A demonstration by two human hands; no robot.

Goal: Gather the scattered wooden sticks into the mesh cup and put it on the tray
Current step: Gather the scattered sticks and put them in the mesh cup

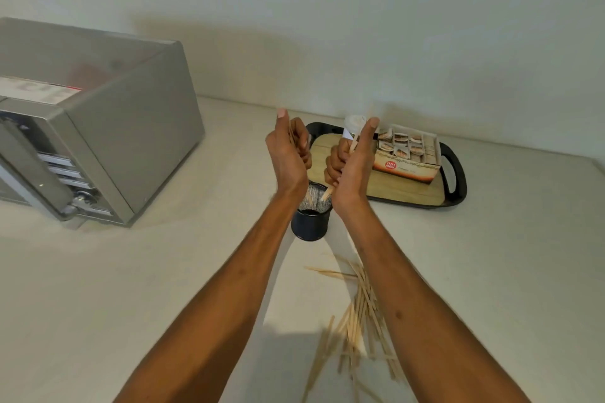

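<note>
Both forearms reached forward side by side over the pale counter [491, 255], wrists bent upward so the hands stood above the black mesh cup [311, 222]. The left hand [289, 154] had its thumb pointing up and its fingers curled in a loose grip around a few thin wooden sticks, only partly visible behind the palm. The right hand [350, 163] also had its thumb raised, its fingers closed around a small bundle of sticks [327, 194] whose lower ends dipped into the cup's mouth. The cup stood upright on the counter, just in front of the black-rimmed tray [455, 173] and not on it. On the tray sat a printed cardboard box [407, 157] and a white paper cup [355, 124]. Many more wooden sticks [360, 321] lay scattered on the counter near the right forearm. A grey microwave [98, 127] stood well off to the left.
</note>
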